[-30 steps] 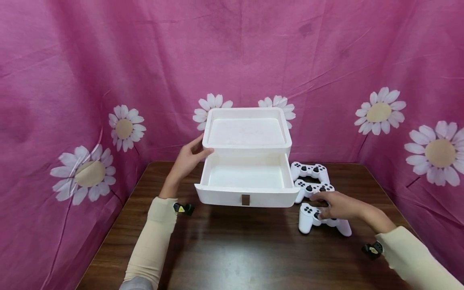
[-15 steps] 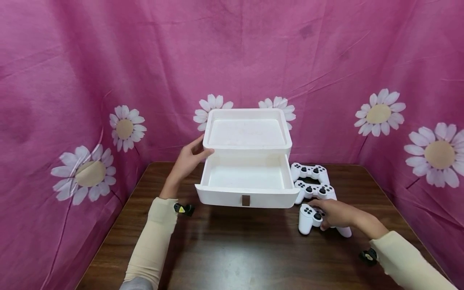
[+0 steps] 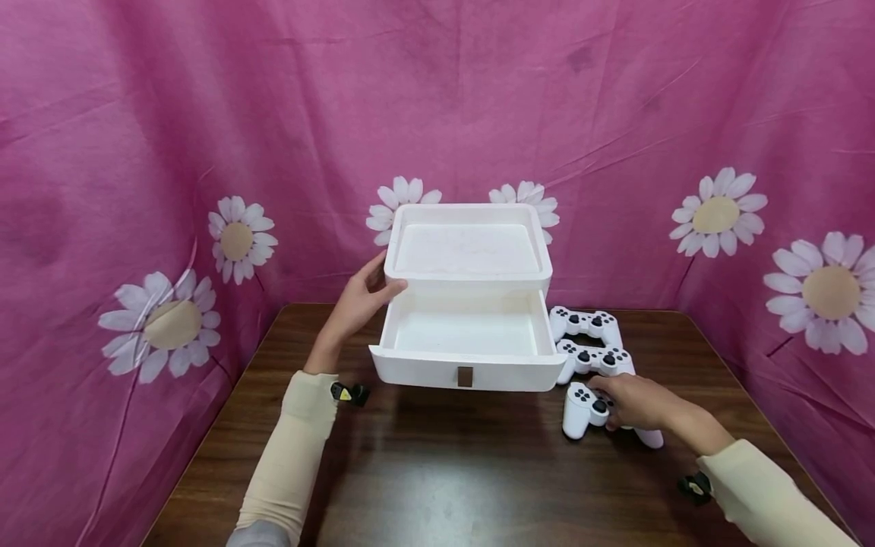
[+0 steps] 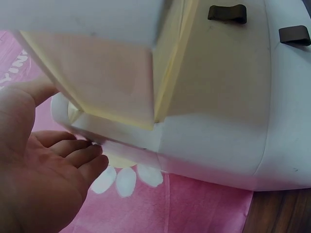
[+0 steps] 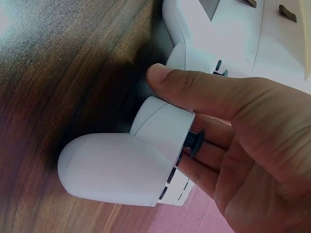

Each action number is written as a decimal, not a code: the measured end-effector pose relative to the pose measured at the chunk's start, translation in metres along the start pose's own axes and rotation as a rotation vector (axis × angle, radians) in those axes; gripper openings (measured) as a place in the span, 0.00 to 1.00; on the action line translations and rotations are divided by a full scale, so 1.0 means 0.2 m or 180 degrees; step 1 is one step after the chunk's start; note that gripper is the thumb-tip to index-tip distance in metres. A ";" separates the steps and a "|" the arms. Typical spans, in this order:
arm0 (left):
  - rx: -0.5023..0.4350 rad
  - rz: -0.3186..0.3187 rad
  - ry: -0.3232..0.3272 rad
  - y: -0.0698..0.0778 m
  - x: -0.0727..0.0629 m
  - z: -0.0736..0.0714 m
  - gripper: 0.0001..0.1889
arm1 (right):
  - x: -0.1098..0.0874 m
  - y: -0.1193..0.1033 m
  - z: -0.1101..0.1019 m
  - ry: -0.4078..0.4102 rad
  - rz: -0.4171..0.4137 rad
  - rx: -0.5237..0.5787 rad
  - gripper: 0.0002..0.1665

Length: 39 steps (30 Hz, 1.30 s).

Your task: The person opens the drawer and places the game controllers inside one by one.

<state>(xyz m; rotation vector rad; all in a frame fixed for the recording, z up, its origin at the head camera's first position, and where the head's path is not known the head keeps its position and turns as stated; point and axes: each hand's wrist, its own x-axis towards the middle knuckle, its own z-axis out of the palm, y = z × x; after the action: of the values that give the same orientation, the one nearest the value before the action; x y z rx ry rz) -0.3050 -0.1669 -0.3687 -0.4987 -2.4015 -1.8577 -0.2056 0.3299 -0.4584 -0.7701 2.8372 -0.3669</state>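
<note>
A white drawer unit (image 3: 468,278) has its upper drawer (image 3: 417,370) pulled out, with nothing in it; a brown tab sits on the drawer's front. At the unit's left side my left hand (image 3: 355,304) rests with its thumb on the front corner and its fingers along the side. In the left wrist view, those fingers (image 4: 80,158) look relaxed beside the white casing. To the right, my right hand (image 3: 636,404) grips the nearest white game controller (image 3: 578,410) across its middle. The right wrist view shows the thumb on its near edge and the other fingers partly hidden beyond.
Two more white game controllers stand in a row behind, the middle one (image 3: 618,363) and the far one (image 3: 559,324), close to the unit's right side. All are on a dark wooden table (image 3: 437,471). A pink flowered cloth (image 3: 437,99) surrounds the table's back and sides.
My right hand has come down from above the nearest controller and taken hold of its middle. The left hand and the drawer unit have stayed in place.
</note>
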 end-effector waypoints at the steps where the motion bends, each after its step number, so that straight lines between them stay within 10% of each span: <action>1: -0.0018 0.0002 -0.0006 0.00 0.00 0.00 0.44 | 0.00 0.00 0.00 0.0026 -0.0015 -0.0020 0.35; 18: -0.0003 0.0137 0.0047 -0.02 0.00 0.01 0.42 | -0.01 0.02 -0.04 0.0213 -0.0257 -0.0230 0.25; 39: 0.0003 0.0061 -0.0028 -0.01 0.00 0.00 0.41 | -0.01 -0.06 -0.44 0.0507 -0.0004 -0.0513 0.40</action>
<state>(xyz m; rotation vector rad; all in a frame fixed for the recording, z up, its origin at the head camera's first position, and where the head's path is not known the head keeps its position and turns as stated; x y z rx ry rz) -0.3062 -0.1670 -0.3711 -0.5292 -2.3944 -1.8504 -0.2190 0.3376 -0.3711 -0.8057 3.0455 -0.2097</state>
